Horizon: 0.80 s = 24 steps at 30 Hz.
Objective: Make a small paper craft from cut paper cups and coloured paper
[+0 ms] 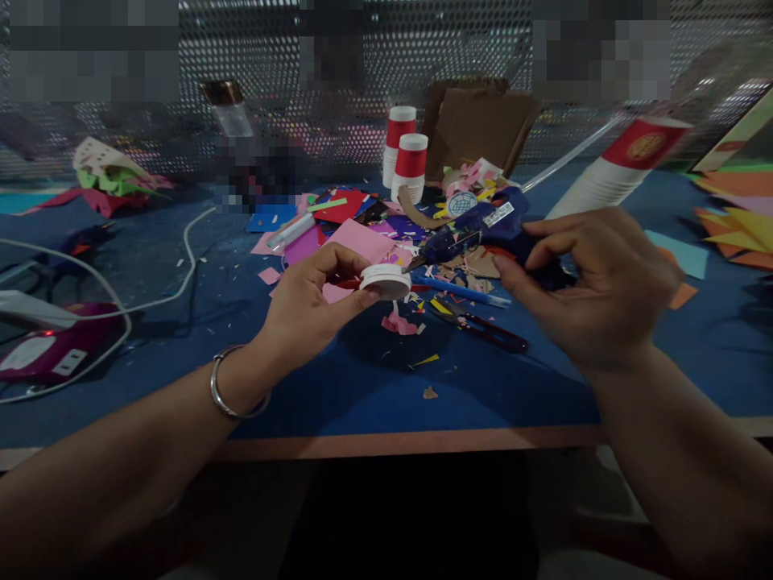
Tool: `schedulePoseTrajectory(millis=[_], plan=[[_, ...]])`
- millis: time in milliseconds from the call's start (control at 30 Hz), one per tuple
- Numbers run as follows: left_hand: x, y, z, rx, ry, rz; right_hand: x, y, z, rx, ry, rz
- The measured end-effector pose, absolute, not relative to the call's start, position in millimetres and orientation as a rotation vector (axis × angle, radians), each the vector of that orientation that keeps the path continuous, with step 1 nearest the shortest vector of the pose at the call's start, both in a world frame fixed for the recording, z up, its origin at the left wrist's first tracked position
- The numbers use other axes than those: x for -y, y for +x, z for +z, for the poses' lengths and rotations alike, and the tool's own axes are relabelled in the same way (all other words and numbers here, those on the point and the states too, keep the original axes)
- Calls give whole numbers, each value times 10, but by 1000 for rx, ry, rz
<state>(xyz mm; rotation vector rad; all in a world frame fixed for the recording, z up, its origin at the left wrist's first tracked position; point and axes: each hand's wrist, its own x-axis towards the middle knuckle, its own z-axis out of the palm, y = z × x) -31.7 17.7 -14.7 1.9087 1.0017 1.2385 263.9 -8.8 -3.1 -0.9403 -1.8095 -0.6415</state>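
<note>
My left hand [311, 302] pinches a small white round piece [386, 283], shaped like a shallow cap or cup base, between thumb and fingers. In my right hand [604, 286] is a dark blue glue gun [465, 232], fingers closed round its handle. Its nozzle points left and reaches the upper right edge of the white piece; whether they touch I cannot tell. A clear glue stick [571, 153] juts from the gun's rear. Under the hands lie thread snips [483, 326], a blue pen [462, 290] and a pink paper scrap [399, 324].
Coloured paper scraps cover the middle of the blue table [362, 395]. Red-and-white paper cups [411, 165] stand behind, before brown cardboard [477, 133]; a tilted cup stack [628, 165] is at right. A white cable [190, 242] and a purple power strip [66, 342] lie left.
</note>
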Motion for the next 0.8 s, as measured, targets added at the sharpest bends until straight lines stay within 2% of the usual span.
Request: schedulePoseTrajectory(millis=[800], plan=[[-178,-320,-129,-1052,1934,1213,93,2649,-3,1869,-902,-703]])
